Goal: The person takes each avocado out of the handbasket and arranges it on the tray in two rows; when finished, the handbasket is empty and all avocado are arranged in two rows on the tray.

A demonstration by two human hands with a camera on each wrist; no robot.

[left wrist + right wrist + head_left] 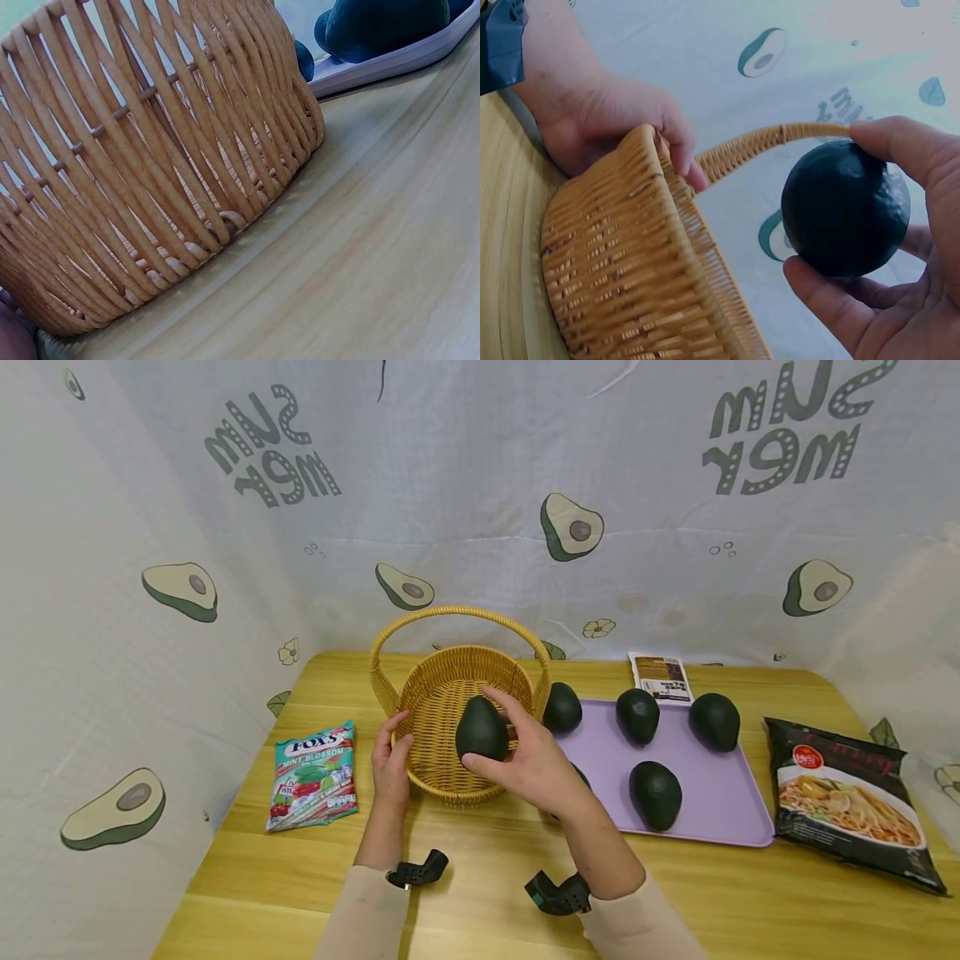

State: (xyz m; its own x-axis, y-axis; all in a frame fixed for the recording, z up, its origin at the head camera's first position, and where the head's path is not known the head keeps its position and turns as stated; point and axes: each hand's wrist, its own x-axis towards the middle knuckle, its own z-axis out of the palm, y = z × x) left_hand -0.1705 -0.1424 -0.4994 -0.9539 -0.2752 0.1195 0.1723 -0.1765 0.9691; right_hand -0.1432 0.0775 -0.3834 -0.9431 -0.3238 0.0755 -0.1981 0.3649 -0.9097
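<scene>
My right hand (pixel 536 768) holds a dark green avocado (pixel 482 731) over the opening of a yellow wicker basket (pixel 429 787). Thumb and fingers wrap its sides, and in the right wrist view the avocado (pixel 844 210) is above the basket rim, apart from it. At the basket's left side my left hand (pixel 392 768) grips the rim, its fingers (pixel 676 139) curled over the edge in the right wrist view. The basket's woven wall (pixel 150 165) fills much of the left wrist view. Its visible inside holds nothing, and its arched handle stands upright.
Right of the basket lies a lilac tray (pixel 720 827) with several avocados (pixel 656 796), one partly hidden behind my right forearm. A candy bag (pixel 315 777) lies at left, a black noodle packet (pixel 851 802) at far right, a small packet (pixel 662 678) behind the tray.
</scene>
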